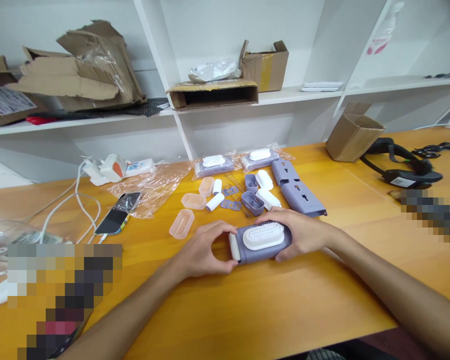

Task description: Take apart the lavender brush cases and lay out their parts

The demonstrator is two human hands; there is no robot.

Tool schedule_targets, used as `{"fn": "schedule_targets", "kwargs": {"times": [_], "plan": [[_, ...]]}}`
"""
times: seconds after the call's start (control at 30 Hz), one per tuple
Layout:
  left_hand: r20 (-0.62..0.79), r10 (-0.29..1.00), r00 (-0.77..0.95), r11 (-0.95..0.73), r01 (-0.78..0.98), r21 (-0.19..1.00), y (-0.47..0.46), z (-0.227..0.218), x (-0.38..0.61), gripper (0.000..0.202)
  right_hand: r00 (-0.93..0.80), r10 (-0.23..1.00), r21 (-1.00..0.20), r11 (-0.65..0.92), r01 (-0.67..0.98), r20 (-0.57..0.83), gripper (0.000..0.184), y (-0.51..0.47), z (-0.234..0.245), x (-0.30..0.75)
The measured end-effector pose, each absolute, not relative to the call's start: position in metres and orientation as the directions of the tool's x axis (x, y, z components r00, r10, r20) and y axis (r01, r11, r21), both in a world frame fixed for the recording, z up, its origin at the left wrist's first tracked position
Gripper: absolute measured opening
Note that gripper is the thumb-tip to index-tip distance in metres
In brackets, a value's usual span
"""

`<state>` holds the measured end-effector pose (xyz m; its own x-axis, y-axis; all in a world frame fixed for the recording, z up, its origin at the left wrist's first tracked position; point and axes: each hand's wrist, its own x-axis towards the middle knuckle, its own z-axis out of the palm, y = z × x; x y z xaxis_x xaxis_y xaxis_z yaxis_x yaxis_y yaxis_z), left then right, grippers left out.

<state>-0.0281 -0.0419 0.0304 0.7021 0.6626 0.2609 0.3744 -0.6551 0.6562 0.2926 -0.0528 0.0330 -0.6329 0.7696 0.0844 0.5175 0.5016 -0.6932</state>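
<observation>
Where the brush [259,244] lies, below centre frame, the left hand [206,248] pinches its roller [234,246] end and the right hand [303,232] wraps the other. It looks light and stiff, best held by its sides, off the bristles [264,236]; peach cups [182,224] lie beyond.

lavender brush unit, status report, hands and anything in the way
Left hand at white roller, right hand gripping opposite end. Brush unit bristles up. Peach trays and lavender cups lie beyond; nothing covers bristles.

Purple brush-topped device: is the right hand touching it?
Touching: the head view shows the right hand curled around one end of the purple brush-topped device.
</observation>
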Motion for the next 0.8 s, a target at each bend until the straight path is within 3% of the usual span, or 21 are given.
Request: {"fn": "schedule_targets", "kwargs": {"times": [0.23, 0.47, 0.73, 0.8], "plan": [[0.317, 0.587, 0.745, -0.741, 0.338, 0.580, -0.045, 0.030, -0.025, 0.045, -0.622, 0.778, -0.691, 0.499, 0.522, 0.092, 0.090, -0.053, 0.032, 0.292], [0.258, 0.587, 0.768, -0.746, 0.389, 0.540, -0.046, 0.028, -0.029, 0.040, -0.610, 0.786, -0.689, 0.498, 0.526, 0.102, 0.089, -0.051, 0.031, 0.295], [0.369, 0.440, 0.819, -0.891, 0.347, 0.292, -0.048, 0.034, -0.029, 0.041, -0.614, 0.781, -0.686, 0.511, 0.518, 0.118, 0.091, -0.050, 0.028, 0.296], [0.374, 0.438, 0.818, -0.893, 0.348, 0.285, -0.047, 0.038, -0.030, 0.039, -0.613, 0.782, -0.685, 0.508, 0.522, 0.113, 0.090, -0.050, 0.029, 0.294]]}}
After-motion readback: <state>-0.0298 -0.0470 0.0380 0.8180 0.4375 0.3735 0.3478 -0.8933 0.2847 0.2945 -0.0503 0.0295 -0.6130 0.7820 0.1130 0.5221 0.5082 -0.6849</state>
